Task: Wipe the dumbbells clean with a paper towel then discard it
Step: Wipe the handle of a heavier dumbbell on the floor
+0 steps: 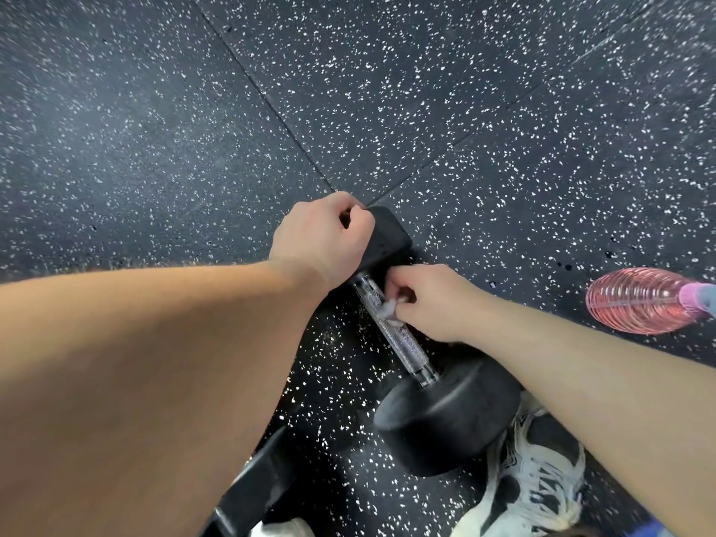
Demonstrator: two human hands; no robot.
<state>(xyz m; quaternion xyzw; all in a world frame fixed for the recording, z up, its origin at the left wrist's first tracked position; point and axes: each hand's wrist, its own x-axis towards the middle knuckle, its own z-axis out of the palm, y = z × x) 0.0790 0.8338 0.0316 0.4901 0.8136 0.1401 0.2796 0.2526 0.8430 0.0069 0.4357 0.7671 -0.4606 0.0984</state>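
1. i was looking down at a black rubber gym floor (465, 110) flecked with white, with seams running between its tiles.
2. a dumbbell (405, 344) lay on that floor near the centre of the view. its knurled metal handle (416, 362) ran from upper left to lower right between two black rubber heads.
3. my left hand (321, 238) was curled over the far head (389, 240), fingers hooked round its top edge, gripping it.
4. my right hand (430, 304) was closed around a crumpled white paper towel (387, 310), pinching it against the upper part of the handle, just below the far head.
5. the near head (445, 416) sat close to me, just beside my white and black sneaker (534, 482).
6. a pink ribbed plastic bottle (643, 300) lay on its side on the floor to the right, well apart from the dumbbell. its cap end was cut off by the edge of the view.
7. part of a second dumbbell (252, 494), also black, showed at the bottom edge beside my left forearm, and most of it was hidden.
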